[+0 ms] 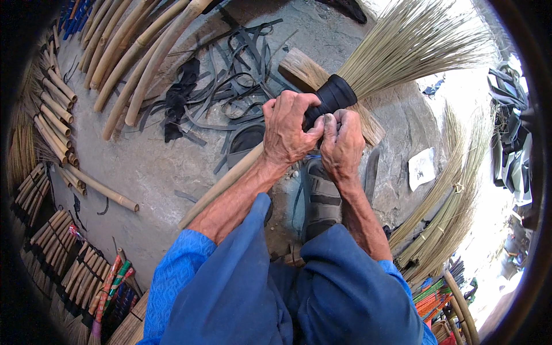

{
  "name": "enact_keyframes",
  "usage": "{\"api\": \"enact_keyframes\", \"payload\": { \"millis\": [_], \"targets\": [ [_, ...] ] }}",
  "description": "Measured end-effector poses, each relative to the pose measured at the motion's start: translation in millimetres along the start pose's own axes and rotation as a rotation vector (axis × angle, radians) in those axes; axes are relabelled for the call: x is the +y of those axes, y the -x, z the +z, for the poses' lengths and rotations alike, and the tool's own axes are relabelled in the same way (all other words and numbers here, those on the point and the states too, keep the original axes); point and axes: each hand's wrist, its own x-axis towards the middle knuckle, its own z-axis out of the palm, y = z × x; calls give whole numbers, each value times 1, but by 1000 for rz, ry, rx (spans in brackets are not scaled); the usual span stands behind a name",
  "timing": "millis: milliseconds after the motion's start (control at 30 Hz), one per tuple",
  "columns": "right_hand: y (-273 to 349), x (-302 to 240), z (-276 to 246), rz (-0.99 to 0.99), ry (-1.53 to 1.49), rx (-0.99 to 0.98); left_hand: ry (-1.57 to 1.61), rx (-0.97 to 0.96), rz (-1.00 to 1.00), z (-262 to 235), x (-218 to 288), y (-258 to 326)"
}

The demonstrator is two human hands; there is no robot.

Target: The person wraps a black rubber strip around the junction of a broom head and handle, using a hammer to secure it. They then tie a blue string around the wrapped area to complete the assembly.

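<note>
A broom lies slantwise before me, its pale grass bristles (414, 49) fanning to the upper right. Black rubber binding (338, 93) wraps its neck, and the bamboo handle (221, 187) runs down under my left forearm. My left hand (289, 127) is closed around the neck at the lower end of the binding. Close beside it, my right hand (343, 144) has thumb and fingers pinched against the edge of the black rubber strip; the exact spot is partly hidden by the fingers. Beneath the bound neck lies a wooden block (305, 70).
Loose black rubber strips (241, 66) litter the ground ahead. Bamboo poles (146, 66) stand at the upper left, above bundled brooms (54, 233). Grass bundles (443, 230) lie at the right near a white packet (421, 168). My sandalled foot (323, 198) is below the hands.
</note>
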Motion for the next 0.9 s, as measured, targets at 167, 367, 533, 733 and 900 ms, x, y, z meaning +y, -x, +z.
{"api": "enact_keyframes", "payload": {
  "millis": [167,367,533,733,900],
  "targets": [
    [-9,-12,-10,-146,173,-80,-33,6,66,-3,0,3],
    [-21,-23,-19,-151,144,-195,94,-28,-16,-4,-6,1],
    [8,5,-31,-44,-50,-181,185,-45,-67,-4,-7,-1],
    [121,71,-85,121,261,-332,165,-64,-130,-6,0,2],
    [190,86,-100,415,341,-472,136,-33,-113,-8,6,0]
  ]
}}
